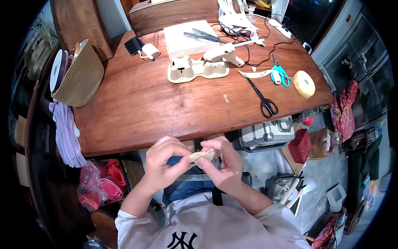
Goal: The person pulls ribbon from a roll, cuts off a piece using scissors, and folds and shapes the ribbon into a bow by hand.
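Just in front of the table's near edge, a small cream ribbon piece (202, 156) is held between both hands above the lap. My left hand (166, 161) pinches its left end between thumb and fingers. My right hand (222, 163) grips the right part, its thumb pressed on the folded ribbon. Farther off, a cream ribbon roll (304, 84) lies at the table's right side, its loose end running past turquoise scissors (280, 75). Black scissors (263, 99) lie nearer the front, and a small ribbon scrap (226, 98) lies left of them.
On the wooden table (145, 112), a white glue gun (222, 53) rests on a cardboard tray (182, 74). Behind are a white box (176, 41), a flat tool, cables and a cup (150, 51). A woven basket (81, 79) stands left; a silver case (267, 133) is below right.
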